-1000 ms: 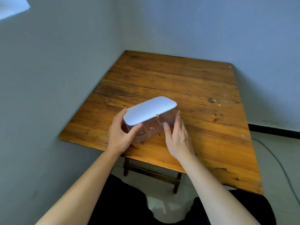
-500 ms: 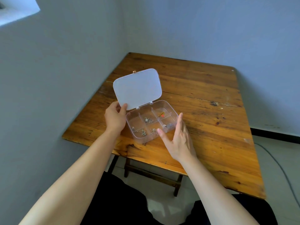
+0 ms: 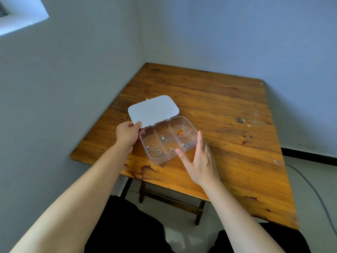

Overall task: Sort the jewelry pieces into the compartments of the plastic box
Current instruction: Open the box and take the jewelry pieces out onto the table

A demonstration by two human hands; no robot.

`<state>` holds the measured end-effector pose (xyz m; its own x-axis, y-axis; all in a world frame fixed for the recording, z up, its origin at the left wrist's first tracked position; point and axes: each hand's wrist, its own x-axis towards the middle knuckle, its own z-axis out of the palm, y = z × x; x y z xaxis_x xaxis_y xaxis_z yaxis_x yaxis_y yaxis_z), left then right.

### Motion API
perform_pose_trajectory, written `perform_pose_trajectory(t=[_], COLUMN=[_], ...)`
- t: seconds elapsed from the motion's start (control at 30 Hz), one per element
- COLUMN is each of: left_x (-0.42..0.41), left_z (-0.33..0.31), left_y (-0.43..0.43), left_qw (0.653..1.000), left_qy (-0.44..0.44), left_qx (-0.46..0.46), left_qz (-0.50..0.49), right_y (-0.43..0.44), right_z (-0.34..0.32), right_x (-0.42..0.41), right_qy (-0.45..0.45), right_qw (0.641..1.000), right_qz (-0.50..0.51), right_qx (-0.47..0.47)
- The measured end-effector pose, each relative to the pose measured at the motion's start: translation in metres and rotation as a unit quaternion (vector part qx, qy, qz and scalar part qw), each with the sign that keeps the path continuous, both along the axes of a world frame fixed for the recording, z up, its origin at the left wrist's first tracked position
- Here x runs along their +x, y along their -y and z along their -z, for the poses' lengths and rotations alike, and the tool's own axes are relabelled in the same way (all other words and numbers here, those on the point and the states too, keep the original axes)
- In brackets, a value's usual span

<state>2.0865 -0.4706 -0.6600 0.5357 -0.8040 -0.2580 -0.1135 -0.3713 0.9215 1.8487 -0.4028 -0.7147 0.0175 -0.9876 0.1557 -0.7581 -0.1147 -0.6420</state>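
Observation:
A clear plastic box [image 3: 193, 129] with several compartments lies on the wooden table [image 3: 228, 128], its white lid [image 3: 153, 110] swung back and open. Small jewelry pieces lie in the compartments: an orange and gold piece [image 3: 180, 132], a silver piece [image 3: 165, 138], a chain [image 3: 157, 152] and small silver bits [image 3: 187, 144]. My left hand [image 3: 127, 135] pinches the lid's near left corner. My right hand [image 3: 199, 159] rests with fingers spread against the box's front right side, holding nothing.
The table stands in a corner, with walls close on the left and at the back. Its near edge [image 3: 164, 181] runs just in front of the box. A cable [image 3: 310, 185] lies on the floor at right.
The lid was shut a second ago and has been swung fully back by my left hand. My right hand has stayed at the box's front right side.

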Motion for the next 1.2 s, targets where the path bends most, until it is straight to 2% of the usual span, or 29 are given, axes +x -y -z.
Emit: perform_pose_trajectory(t=[0.1,0.27,0.33,0.37,0.4,0.47,0.5,0.53,0.67,0.77,0.87,0.93,1.0,1.1,1.2], left_x=[0.005,0.008,0.001,-0.003,-0.007,-0.013,-0.014,-0.016,-0.025,-0.033,-0.045,-0.051,-0.053,-0.056,-0.055], left_z=[-0.004,-0.014,-0.014,-0.013,-0.011,-0.011,-0.013,-0.015,-0.029,-0.038,-0.049,-0.052,-0.051,-0.047,-0.041], left_y=[0.009,0.015,0.007,0.0,-0.007,-0.017,-0.018,-0.016,0.0,0.014,0.026,0.028,0.027,0.023,0.016], left_qw=[0.997,0.994,0.986,0.974,0.95,0.867,0.825,0.797,0.714,0.666,0.614,0.607,0.616,0.633,0.652], left_qy=[0.063,0.092,0.161,0.223,0.3,0.449,0.493,0.511,0.542,0.561,0.598,0.606,0.611,0.614,0.608], left_qx=[0.032,0.05,0.015,-0.017,-0.062,-0.172,-0.206,-0.207,-0.027,0.067,0.108,0.11,0.105,0.083,0.064], left_qz=[0.025,0.026,0.029,0.041,0.061,0.132,0.183,0.245,0.443,0.487,0.504,0.501,0.487,0.464,0.449], right_y=[-0.002,-0.007,-0.008,-0.009,-0.01,-0.008,-0.006,-0.003,0.001,-0.003,-0.002,0.001,0.009,0.027,0.048], right_z=[-0.002,-0.005,-0.007,-0.007,-0.008,-0.008,-0.008,-0.008,-0.007,-0.005,-0.006,-0.011,-0.018,-0.038,-0.06], right_x=[-0.001,-0.002,-0.003,-0.004,-0.005,-0.007,-0.008,-0.009,-0.009,-0.006,-0.007,-0.01,-0.012,-0.014,-0.012], right_qy=[0.005,0.003,0.02,0.031,0.043,0.065,0.077,0.089,0.11,0.086,0.085,0.105,0.111,0.07,-0.011], right_qw=[1.0,1.0,0.999,0.999,0.999,0.998,0.997,0.996,0.993,0.996,0.996,0.993,0.992,0.997,0.999], right_qz=[-0.005,-0.019,-0.021,-0.021,-0.021,-0.018,-0.014,-0.009,0.002,-0.002,0.003,0.004,0.002,-0.01,-0.04], right_qx=[-0.014,-0.023,-0.024,-0.022,-0.018,-0.009,-0.002,0.006,0.034,0.036,0.038,0.05,0.056,0.035,-0.006])
